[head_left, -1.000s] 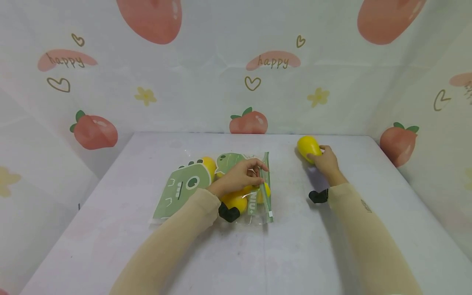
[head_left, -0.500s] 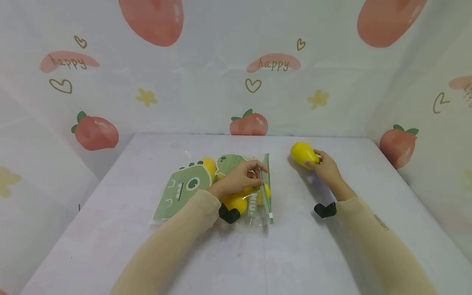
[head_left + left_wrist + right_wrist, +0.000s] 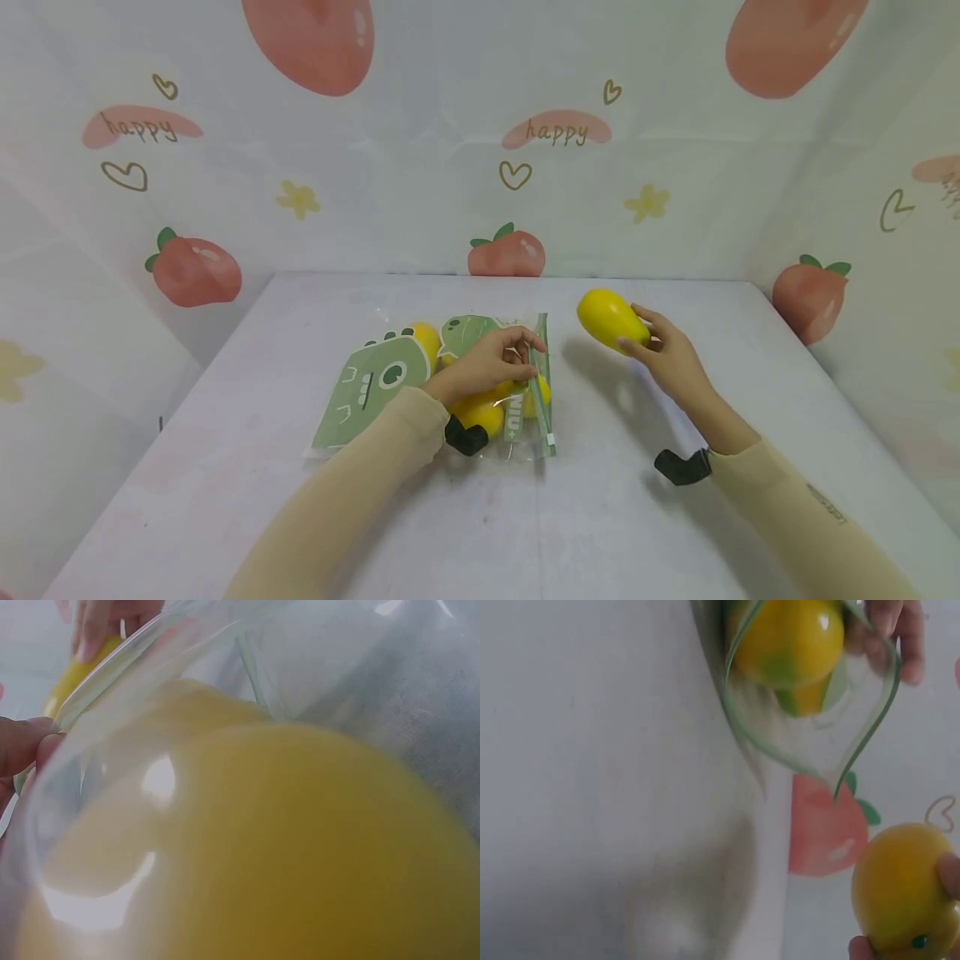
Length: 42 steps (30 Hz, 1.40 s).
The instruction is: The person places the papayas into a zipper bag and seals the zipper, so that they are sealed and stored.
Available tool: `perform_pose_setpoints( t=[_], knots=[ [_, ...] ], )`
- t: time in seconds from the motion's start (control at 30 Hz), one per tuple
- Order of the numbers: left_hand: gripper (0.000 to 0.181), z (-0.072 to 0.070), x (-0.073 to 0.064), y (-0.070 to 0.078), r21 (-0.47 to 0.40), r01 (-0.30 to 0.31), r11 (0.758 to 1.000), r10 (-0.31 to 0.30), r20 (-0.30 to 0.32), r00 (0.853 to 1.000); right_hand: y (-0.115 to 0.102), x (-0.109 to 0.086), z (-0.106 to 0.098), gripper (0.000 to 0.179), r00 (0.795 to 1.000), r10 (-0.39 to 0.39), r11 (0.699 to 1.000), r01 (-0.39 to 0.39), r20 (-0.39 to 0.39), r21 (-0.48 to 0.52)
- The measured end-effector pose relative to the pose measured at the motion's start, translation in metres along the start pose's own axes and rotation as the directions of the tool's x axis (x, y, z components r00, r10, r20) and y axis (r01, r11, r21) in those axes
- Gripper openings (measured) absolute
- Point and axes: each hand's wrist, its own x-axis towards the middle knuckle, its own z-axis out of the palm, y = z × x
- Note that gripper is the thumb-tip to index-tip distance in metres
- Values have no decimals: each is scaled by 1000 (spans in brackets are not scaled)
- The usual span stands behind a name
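My right hand (image 3: 667, 354) holds a yellow mango (image 3: 609, 318) by one end, raised over the table to the right of the bag. In the right wrist view the mango (image 3: 900, 885) shows a small dark green stem spot, with fingertips on its sides. A clear zip bag (image 3: 360, 392) with green monster prints lies at the middle left, several yellow fruits (image 3: 480, 414) inside. My left hand (image 3: 491, 358) reaches across the bag and pinches the upper layer of its opening. The bag's green-edged mouth (image 3: 731, 712) gapes in the right wrist view, a yellow fruit (image 3: 787, 645) just within.
A white slider (image 3: 551, 438) sits at the near end of the bag's zip edge. The pale table (image 3: 600, 517) meets a cloth backdrop (image 3: 420, 200) printed with peaches, hearts and flowers. A black wrist strap piece (image 3: 682, 467) hangs from the right sleeve.
My right hand has lifted the mango off the far right of the table and brought it leftward and nearer the bag. The left hand keeps its hold on the bag's edge.
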Motion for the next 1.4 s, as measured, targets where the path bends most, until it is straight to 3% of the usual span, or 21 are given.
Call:
perform_pose_setpoints(
  t=[0.33,0.73,1.4],
  knots=[
    [34,0,0,0,25,-9,1000,9,2,1000,-14,-36,6,68,999,-53,998,53,-13,-20],
    [33,1,1,1,18,-30,999,30,6,1000,-6,-69,23,64,995,-95,995,95,25,10],
    [34,1,1,1,44,-17,999,17,0,1000,4,-77,46,60,992,-64,997,68,108,-37]
  ],
)
